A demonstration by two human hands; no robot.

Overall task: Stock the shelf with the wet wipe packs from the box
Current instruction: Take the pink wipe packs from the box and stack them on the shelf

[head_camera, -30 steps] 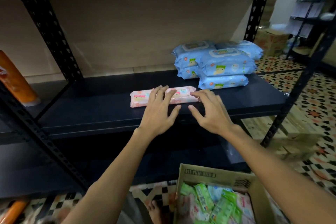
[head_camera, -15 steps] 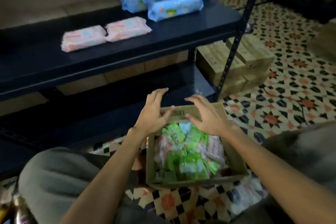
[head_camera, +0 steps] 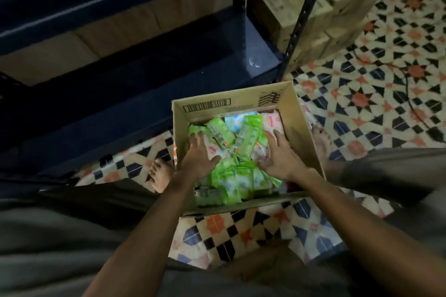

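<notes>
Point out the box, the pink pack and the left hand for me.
box (head_camera: 293, 113): head view, bare inner right wall.
pink pack (head_camera: 272, 121): head view, visible top face.
left hand (head_camera: 199, 155): head view, back of hand.

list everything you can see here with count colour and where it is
open brown cardboard box: one, on the tiled floor before the shelf
green wet wipe packs: many, jumbled in the box
pink wet wipe packs: a few, among the green
pale blue wet wipe pack: one, near the far wall
dark blue metal shelf: one, behind the box
tan cartons: several, stacked right of the shelf
patterned floor tiles: cream, black, orange
bare feet: two, flanking the box
left hand: open, on packs
right hand: open, on packs
</notes>
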